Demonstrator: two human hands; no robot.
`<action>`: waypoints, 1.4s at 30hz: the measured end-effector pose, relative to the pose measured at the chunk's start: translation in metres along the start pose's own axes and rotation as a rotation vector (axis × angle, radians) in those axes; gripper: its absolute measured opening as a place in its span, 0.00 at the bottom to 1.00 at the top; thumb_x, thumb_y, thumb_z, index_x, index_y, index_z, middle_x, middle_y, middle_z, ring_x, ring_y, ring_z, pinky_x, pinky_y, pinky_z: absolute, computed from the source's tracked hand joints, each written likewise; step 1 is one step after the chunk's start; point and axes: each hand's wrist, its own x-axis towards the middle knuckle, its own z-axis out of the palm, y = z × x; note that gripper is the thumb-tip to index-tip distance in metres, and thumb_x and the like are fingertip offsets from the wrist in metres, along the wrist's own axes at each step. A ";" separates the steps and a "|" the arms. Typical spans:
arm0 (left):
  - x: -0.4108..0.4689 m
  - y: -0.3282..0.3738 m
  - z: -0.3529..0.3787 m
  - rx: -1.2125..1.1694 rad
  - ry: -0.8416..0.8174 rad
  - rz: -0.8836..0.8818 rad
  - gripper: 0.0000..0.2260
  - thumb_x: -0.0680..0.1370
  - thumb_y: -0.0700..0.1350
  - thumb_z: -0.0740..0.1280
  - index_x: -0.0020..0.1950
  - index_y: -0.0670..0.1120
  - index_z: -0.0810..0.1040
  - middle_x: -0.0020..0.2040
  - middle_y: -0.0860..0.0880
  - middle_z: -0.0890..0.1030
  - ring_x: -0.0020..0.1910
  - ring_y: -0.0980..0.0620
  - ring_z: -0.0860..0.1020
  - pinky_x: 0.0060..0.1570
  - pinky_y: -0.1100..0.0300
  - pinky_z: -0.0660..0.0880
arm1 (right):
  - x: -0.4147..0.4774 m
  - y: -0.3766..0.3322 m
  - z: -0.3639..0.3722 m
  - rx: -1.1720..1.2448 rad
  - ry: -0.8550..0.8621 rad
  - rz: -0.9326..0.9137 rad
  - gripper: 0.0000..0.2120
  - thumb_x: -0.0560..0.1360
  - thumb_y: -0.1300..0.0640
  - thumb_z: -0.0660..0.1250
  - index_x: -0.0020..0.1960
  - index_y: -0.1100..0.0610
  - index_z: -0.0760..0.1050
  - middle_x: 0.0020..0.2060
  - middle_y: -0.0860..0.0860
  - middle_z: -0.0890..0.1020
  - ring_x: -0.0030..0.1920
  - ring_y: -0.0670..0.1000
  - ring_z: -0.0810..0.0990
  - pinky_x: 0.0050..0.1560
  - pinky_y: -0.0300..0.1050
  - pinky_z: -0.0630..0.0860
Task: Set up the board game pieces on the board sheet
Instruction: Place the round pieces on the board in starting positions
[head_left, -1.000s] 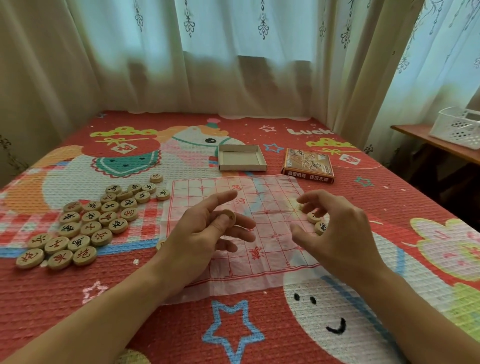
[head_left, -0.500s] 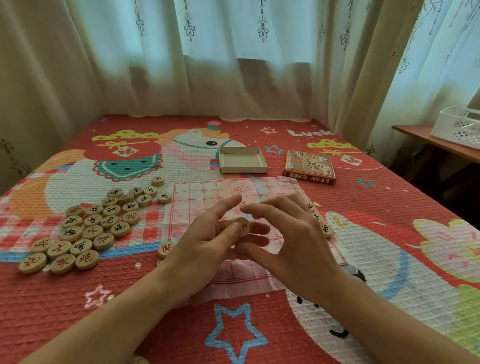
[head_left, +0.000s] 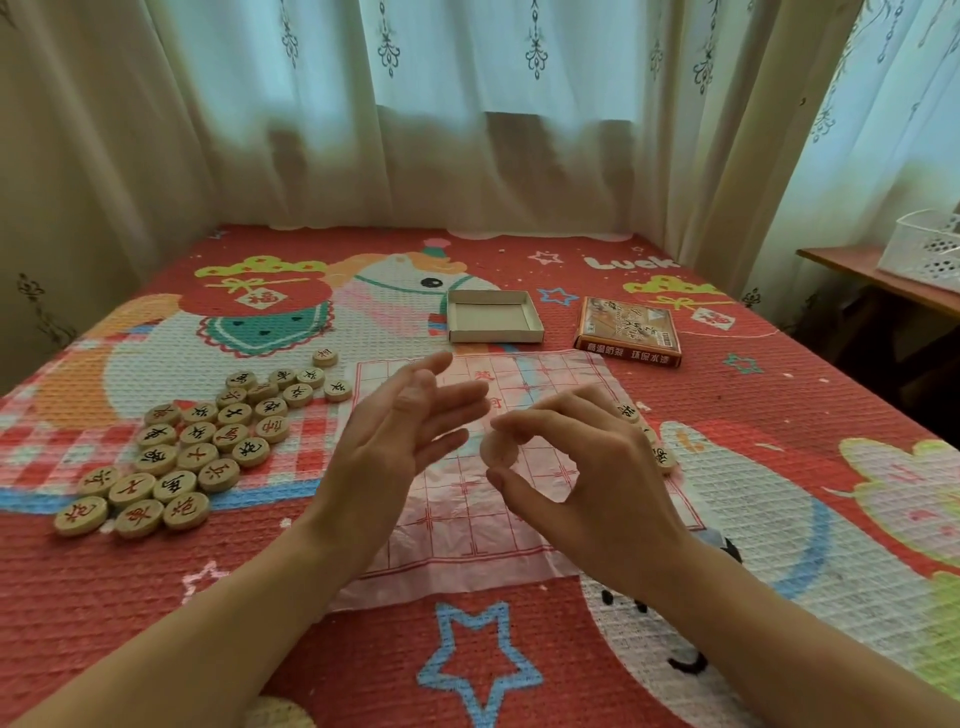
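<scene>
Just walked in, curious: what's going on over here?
A person is setting up a board game. Their right hand pinches one wooden disc above the board sheet, while the left hand is open beside it. Most discs lie in a pile left of the sheet; a few discs sit at its right edge.

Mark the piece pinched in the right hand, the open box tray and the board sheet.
piece (head_left: 498, 451): head view, its blurred flat face.
box tray (head_left: 491, 318): head view, bare inside floor.
board sheet (head_left: 563, 382): head view, bare far right grid.
</scene>
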 end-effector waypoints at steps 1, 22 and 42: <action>0.001 0.001 -0.002 -0.001 0.025 0.018 0.25 0.79 0.56 0.56 0.74 0.47 0.70 0.61 0.45 0.84 0.62 0.48 0.82 0.66 0.46 0.74 | 0.001 0.000 0.002 -0.001 -0.013 0.006 0.15 0.73 0.51 0.76 0.57 0.54 0.84 0.47 0.43 0.83 0.52 0.47 0.77 0.54 0.38 0.72; 0.010 0.018 -0.048 0.334 0.241 0.218 0.15 0.81 0.47 0.56 0.52 0.42 0.81 0.51 0.46 0.85 0.54 0.49 0.84 0.55 0.47 0.81 | 0.022 0.006 0.023 0.026 -0.375 0.098 0.20 0.71 0.36 0.69 0.58 0.45 0.80 0.46 0.36 0.79 0.54 0.41 0.74 0.56 0.46 0.75; 0.001 0.010 -0.046 1.147 0.073 0.425 0.09 0.78 0.44 0.63 0.57 0.48 0.79 0.50 0.54 0.81 0.51 0.56 0.79 0.54 0.60 0.75 | 0.029 0.001 0.018 0.347 -0.138 0.045 0.29 0.78 0.42 0.63 0.76 0.52 0.66 0.71 0.47 0.72 0.72 0.47 0.70 0.66 0.46 0.71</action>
